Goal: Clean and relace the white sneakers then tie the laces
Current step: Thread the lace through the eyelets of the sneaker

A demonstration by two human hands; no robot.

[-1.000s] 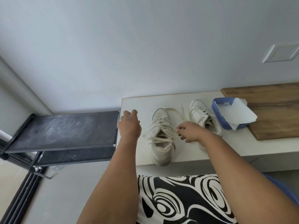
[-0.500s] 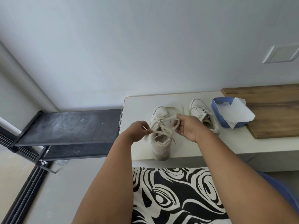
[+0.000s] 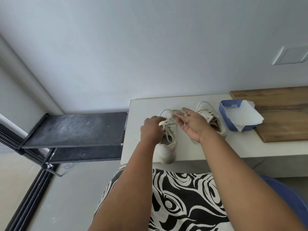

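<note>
head view: both hands over left sneaker (image 3: 167, 144), holding laces (image 3: 169, 124).

Two sneakers: left (image 3: 167, 144), right (image 3: 212, 119). Two hands: left (image 3: 150, 130), right (image 3: 191, 124). One blue tub (image 3: 224, 117). One paper sheet (image 3: 245, 115). One wooden board (image 3: 280, 112). One white bench (image 3: 241, 147). One black rack (image 3: 75, 129).

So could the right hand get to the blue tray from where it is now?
Probably yes: the right hand is over the shelf just left of the blue tray, with only the second sneaker low between them, though its fingers have a lace.
</note>
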